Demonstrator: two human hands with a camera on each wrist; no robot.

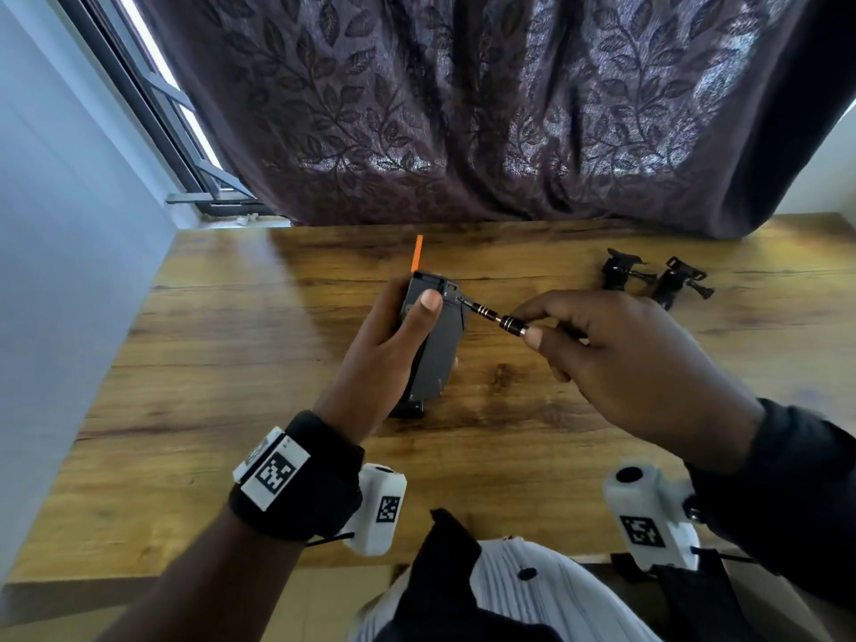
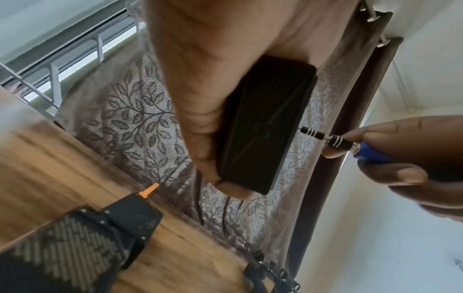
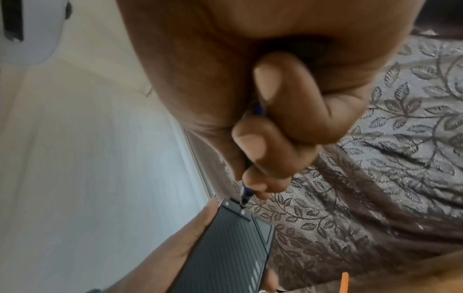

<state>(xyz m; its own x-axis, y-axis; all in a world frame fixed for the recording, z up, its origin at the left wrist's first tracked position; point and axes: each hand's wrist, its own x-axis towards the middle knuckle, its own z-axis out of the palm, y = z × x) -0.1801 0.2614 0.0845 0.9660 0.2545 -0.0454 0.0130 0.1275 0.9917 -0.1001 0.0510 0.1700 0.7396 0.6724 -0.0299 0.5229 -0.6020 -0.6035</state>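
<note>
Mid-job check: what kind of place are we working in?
Probably a home room, not a workshop: a leaf-patterned curtain hangs behind a wood-grain table, beside a barred window and plain painted wall.

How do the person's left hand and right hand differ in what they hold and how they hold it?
The left hand wraps round the dark box, thumb flat on its face; the right hand pinches the slim screwdriver in its fingertips, tip at the box's top corner. The left hand's forearm is bare; the right hand's is in a dark sleeve. Both wrists carry white cameras with marker tags.
</note>
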